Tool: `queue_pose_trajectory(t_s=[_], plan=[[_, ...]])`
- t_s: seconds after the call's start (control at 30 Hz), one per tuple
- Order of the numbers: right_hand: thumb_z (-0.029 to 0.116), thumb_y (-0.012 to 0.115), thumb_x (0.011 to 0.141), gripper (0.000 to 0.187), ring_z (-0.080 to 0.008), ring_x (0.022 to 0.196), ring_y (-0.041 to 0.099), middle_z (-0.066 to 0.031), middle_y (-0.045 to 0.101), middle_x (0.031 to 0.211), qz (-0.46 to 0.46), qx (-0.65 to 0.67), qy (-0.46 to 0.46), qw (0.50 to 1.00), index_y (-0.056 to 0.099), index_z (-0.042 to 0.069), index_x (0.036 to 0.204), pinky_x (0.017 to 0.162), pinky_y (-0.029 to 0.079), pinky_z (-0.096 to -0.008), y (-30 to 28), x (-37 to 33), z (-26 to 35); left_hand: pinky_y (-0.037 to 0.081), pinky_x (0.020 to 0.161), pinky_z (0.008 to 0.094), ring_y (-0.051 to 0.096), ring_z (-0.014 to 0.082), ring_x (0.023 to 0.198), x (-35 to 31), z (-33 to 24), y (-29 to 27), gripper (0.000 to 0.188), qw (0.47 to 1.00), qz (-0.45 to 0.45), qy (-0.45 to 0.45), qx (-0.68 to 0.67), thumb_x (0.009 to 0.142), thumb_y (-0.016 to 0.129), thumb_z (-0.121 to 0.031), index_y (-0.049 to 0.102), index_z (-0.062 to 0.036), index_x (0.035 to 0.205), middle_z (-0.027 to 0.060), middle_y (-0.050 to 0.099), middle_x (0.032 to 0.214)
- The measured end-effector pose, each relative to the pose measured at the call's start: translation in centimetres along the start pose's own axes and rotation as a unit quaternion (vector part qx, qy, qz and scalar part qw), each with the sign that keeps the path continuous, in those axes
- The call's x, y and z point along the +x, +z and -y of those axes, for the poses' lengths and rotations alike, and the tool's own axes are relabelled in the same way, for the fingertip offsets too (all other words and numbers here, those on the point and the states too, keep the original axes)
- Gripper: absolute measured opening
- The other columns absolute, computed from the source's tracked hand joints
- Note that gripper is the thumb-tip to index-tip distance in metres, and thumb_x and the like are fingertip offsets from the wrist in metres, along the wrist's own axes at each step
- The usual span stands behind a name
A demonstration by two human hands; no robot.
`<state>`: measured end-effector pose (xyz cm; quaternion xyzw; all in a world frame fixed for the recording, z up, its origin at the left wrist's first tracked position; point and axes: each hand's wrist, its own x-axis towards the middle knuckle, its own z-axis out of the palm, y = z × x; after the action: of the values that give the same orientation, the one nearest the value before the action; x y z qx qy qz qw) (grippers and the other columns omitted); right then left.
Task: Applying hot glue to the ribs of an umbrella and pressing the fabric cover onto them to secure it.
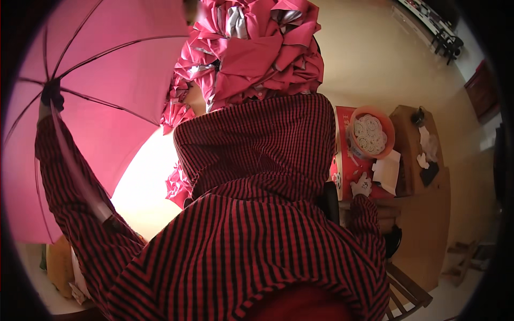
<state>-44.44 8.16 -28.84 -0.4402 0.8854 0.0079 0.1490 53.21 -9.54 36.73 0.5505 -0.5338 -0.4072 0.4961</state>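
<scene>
A pink umbrella is spread open on the left, its underside and dark ribs facing me. My left hand is raised and closed around the umbrella's shaft, close beneath the dark hub. The shaft slants down along my left forearm to a pale handle end. Off to the right, my right hand, which looks white and gloved, is over a red tabletop or box lid. Its fingers seem stretched out, with nothing visible in them. Beside it lies a white open carton or folded paper.
A big heap of pink, silver-backed fabric rises in front of my lap. On the right, an orange tub holds round white lacy pieces. Beyond it, a wooden table carries small items. A wooden chair stands at lower right.
</scene>
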Motion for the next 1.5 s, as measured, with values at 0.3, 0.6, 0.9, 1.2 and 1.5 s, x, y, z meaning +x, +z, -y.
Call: queue_pose_trajectory(t_s=[0.3, 0.6, 0.9, 1.2, 1.5], plan=[[0.033, 0.068, 0.074, 0.061, -0.0351, 0.112, 0.051, -0.0194, 0.054, 0.118, -0.022, 0.126, -0.048, 0.991, 0.046, 0.007, 0.123, 0.092, 0.043, -0.0474, 0.9, 1.4, -1.2, 0.024, 0.032, 0.0268, 0.032, 0.0109, 0.035, -12.4, 6.0, -5.2, 0.050, 0.933, -0.356, -0.032, -0.031, 0.094, 0.031, -0.056, 0.061, -0.0246, 0.117, -0.0063, 0.046, 0.050], [0.030, 0.062, 0.081, 0.058, -0.0364, 0.114, 0.050, -0.0228, 0.051, 0.124, -0.177, 0.137, -0.145, 0.964, 0.047, -0.002, 0.127, 0.094, 0.042, -0.0410, -3.2, 1.2, 2.2, 0.024, 0.035, 0.0253, 0.033, 0.0110, 0.037, -17.6, 10.3, -5.4, 0.050, 0.904, -0.412, 0.057, -0.101, 0.092, 0.039, -0.057, 0.063, -0.0189, 0.113, -0.0031, 0.045, 0.052], [0.023, 0.054, 0.089, 0.048, -0.0338, 0.116, 0.049, -0.0178, 0.047, 0.127, -0.257, 0.147, -0.320, 0.900, 0.044, -0.001, 0.129, 0.095, 0.042, -0.0378, -14.0, 0.8, 14.5, 0.029, 0.037, 0.0263, 0.041, 0.0115, 0.043, -20.4, 16.1, -11.6, 0.047, 0.874, -0.452, 0.165, 0.067, 0.094, 0.041, -0.049, 0.063, -0.0104, 0.109, 0.0037, 0.065, 0.075], [0.018, 0.050, 0.094, 0.036, -0.0214, 0.107, 0.054, -0.0132, 0.054, 0.120, -0.124, 0.378, -0.495, 0.772, 0.049, 0.000, 0.125, 0.092, 0.043, -0.0317, -23.0, -10.6, 28.9, 0.044, 0.057, 0.0312, 0.054, 0.0158, 0.068, -20.4, 13.9, -7.2, 0.030, 0.871, -0.268, 0.312, -0.269, 0.095, 0.046, -0.033, 0.061, -0.0102, 0.108, 0.0146, 0.064, 0.112], [0.019, 0.051, 0.095, 0.030, -0.0084, 0.080, 0.056, -0.0032, 0.058, 0.090, 0.441, 0.385, -0.573, 0.574, 0.055, 0.000, 0.119, 0.072, 0.048, -0.0235, -23.2, -28.8, 41.6, 0.048, 0.085, 0.0424, 0.061, 0.0240, 0.102, -13.9, 11.5, 4.6, 0.044, 0.841, 0.090, 0.372, -0.383, 0.096, 0.040, -0.043, 0.063, -0.0080, 0.111, 0.0096, 0.062, 0.118]])
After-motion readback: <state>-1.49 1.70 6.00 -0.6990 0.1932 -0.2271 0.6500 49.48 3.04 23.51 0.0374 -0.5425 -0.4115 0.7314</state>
